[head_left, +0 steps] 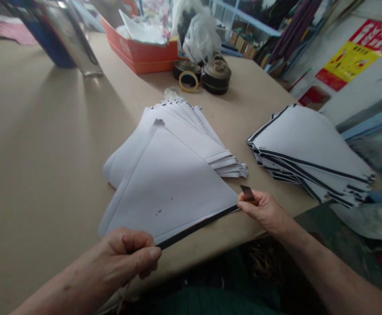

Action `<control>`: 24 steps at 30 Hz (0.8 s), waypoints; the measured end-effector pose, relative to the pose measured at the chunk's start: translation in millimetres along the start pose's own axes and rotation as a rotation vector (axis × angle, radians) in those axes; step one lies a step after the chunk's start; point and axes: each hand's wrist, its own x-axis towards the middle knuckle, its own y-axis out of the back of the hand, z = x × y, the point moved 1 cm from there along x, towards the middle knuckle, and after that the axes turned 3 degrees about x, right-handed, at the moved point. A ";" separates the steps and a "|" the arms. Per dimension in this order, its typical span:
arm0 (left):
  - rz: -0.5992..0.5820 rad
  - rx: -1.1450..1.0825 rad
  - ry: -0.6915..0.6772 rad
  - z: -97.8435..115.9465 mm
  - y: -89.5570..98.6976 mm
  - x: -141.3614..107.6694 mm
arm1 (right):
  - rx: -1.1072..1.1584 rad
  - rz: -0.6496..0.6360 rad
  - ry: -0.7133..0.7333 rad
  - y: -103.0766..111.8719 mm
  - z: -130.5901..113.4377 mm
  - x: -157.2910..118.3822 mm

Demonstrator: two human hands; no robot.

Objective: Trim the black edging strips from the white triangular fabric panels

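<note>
1. One white, smooth, thin sheet panel w/ slanted sides (168, 188) lies at the near table edge, its far part overlapping a stack. I judge it light, flexible but springy, maybe a bit slippery. Best hold: edges/corners, b/c pressure mid-face might crease it.
2. Long, narrow, flat black strip (191, 229) runs along the panel's near edge. Looks light and limp, like tape; sticky or not, I can't tell on my feed. I'd take it by both ends w/ even tension, else it could twist.
3. L hand (128, 253): thumb pressed on curled fingers, pinching the strip's left end. Can't tell if the panel's corner is caught too.
4. R hand (265, 208): thumb + fingertips pinching the strip's other end at the panel's right corner. Dark brown flat tab (247, 193) pokes up from the fingers; poss. the strip's own tail, unclear.
5. Just behind: fanned stack of plain white panels (191, 118). Off to the R, apart: stack of white panels w/ black edging (312, 144).
6. Farther back: dark coiled rolls (217, 81), yellow ring (189, 90), orange open box (145, 54), all on the tan tabletop (46, 153).
</note>
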 end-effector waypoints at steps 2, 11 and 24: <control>-0.025 0.065 0.074 6.2 2.9 6.1 | -0.066 0.063 -0.028 18.3 14.1 3.5; 0.004 0.273 0.158 -0.8 1.9 24.7 | -0.319 0.099 -0.135 29.6 31.7 6.0; 0.003 0.337 0.116 -16.1 1.6 36.6 | -0.643 0.070 -0.017 24.6 24.9 8.1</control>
